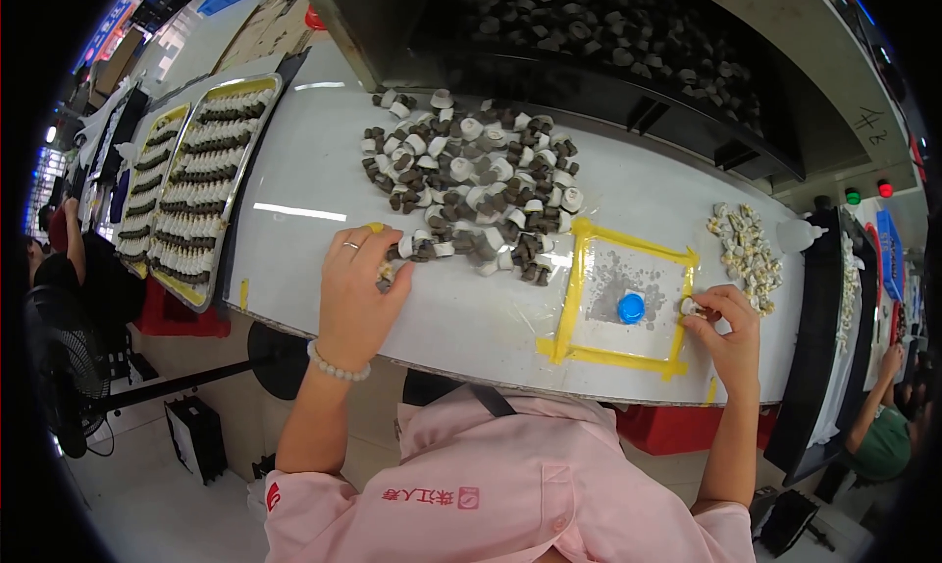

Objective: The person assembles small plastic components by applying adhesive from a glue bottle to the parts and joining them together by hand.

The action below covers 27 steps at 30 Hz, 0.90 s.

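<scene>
My right hand (728, 330) pinches a small white part (691, 307) between thumb and fingers, beside the right strip of a yellow-taped square (566, 313). A round blue cap (631, 308) stands inside that square, on a grey-stained patch. At the near left edge of a pile of white-and-dark-grey small parts (471, 171), my left hand (355, 288) has its fingers curled in. Something small and beige shows between its thumb and fingers, too hidden to name. Its fingertips reach a white-and-grey part (416, 245) at the pile's edge.
Two trays with rows of white-and-grey parts, one nearer (218, 171) and one farther (150, 195), lie at the left. A heap of beige-and-white pieces (743, 254) and a white squeeze bottle (800, 234) are at the right. A dark bin (628, 82) of parts stands behind.
</scene>
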Tool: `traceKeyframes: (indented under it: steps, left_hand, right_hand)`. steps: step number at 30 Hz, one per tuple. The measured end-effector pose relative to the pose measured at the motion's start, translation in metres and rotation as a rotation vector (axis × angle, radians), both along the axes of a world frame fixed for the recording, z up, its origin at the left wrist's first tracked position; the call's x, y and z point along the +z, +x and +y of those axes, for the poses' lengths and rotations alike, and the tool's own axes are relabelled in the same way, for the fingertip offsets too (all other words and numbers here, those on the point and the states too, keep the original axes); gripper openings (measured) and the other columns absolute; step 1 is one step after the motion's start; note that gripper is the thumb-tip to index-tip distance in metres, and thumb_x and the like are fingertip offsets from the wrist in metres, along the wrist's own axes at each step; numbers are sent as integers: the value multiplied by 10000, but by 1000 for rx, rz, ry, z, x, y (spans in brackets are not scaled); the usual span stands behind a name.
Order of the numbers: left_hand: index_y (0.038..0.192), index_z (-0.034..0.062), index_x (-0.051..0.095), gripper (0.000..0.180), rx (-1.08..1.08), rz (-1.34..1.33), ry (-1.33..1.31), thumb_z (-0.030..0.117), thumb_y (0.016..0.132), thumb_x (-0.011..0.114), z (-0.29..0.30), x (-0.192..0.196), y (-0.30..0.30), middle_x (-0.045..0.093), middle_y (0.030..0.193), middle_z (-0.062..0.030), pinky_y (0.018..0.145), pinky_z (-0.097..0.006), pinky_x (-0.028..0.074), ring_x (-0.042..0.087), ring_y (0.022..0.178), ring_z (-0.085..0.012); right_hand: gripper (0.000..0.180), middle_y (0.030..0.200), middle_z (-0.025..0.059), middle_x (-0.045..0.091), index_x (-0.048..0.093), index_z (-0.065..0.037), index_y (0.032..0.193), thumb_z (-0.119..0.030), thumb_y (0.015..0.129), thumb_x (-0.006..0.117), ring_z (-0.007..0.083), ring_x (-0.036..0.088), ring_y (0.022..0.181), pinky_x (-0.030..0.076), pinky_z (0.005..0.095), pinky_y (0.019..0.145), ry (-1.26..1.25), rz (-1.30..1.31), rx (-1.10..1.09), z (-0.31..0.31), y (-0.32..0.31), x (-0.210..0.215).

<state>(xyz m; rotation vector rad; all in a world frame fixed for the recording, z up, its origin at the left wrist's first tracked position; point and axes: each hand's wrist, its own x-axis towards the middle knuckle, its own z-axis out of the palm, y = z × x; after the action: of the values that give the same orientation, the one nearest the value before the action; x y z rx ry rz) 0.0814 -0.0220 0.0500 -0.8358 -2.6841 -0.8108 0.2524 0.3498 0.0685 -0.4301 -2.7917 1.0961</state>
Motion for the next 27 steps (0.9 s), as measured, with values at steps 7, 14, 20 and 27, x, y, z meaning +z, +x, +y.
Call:
traceKeyframes:
  steps: [7,14,20,27]
  left_hand:
    - [990,16,600,303,54,-153,10,-26,699,676,-2,8,-10,604,944,-123,801,-340,462,574,901,-271]
    - [1084,-59,567,279,-160,-541,792,-68,806,588,24,4,32,599,949,-78,832,-282,468,576,916,-155]
    - [1128,-46,563,219,-209,-1260,1112,8,923,509,71,-5,70,607,903,-74,667,-217,469,584,783,-98]
    - [1139,-34,572,233,-223,-1397,1110,18,912,577,86,-11,78,652,873,-93,696,-244,525,646,748,-139]
  right_hand:
    - [213,867,96,633,685,3,937,-24,732,737,198,625,703,510,277,626,113,60,81,-5,-6,4]
    - [238,876,86,623,690,-9,960,-34,729,745,190,611,720,496,273,628,29,84,234,-29,-21,14]
    - [237,829,76,623,699,-22,941,-63,715,757,216,606,693,496,302,603,170,134,436,-40,-37,16]
    - [238,827,82,625,702,-21,940,-40,708,751,219,610,686,501,302,595,258,108,469,-43,-40,14]
